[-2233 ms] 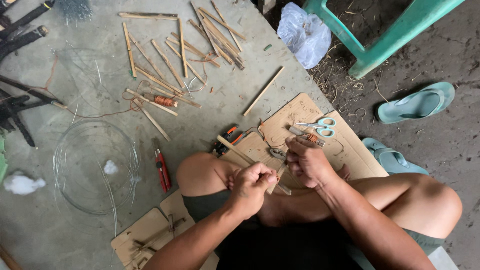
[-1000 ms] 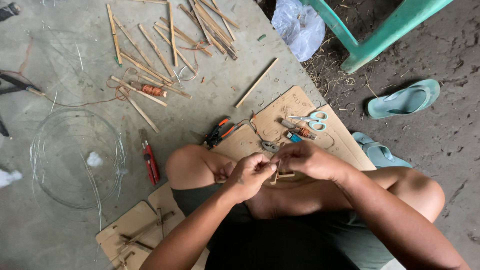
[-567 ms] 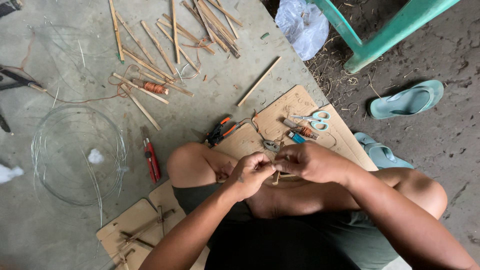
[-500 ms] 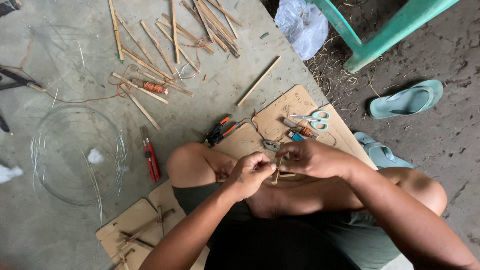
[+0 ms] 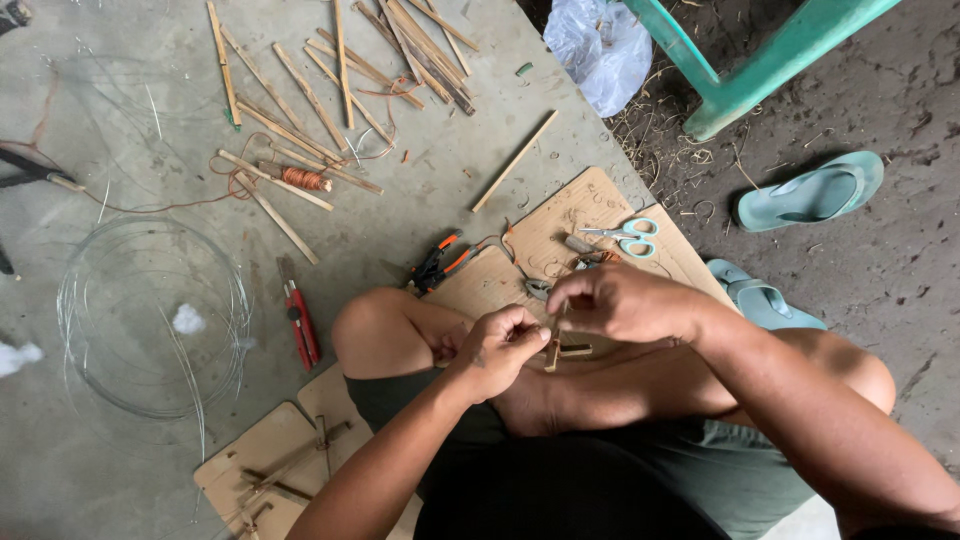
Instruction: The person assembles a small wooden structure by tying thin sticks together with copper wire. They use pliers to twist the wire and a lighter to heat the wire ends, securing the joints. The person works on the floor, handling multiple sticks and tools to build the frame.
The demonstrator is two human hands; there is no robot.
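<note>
The grey concrete floor [image 5: 420, 190] holds the work; against the picture from two seconds back, the hands have drawn together over the crossed legs, so the piece now sits pinched between them.

One teal plastic chair [image 5: 760, 60] stands at the top right, beside one crumpled pale plastic bag [image 5: 600, 45]. One coil of thin steel wire [image 5: 150, 320] lies at the left. Several flat brown cardboard pieces [image 5: 580, 215] lie under and around the legs. Two teal rubber sandals [image 5: 810, 192] lie at the right. About twenty split bamboo sticks [image 5: 340, 75] lie scattered.

The left hand [image 5: 495, 350] is closed, pinching the small bamboo stick frame [image 5: 562, 350]; the right hand [image 5: 620, 300] is curled narrow over its top.

Smaller: one pair of teal-handled scissors [image 5: 625, 232], one red-handled pliers [image 5: 300, 320], one orange-and-black pliers [image 5: 438, 265], one spool of copper wire [image 5: 300, 178].
</note>
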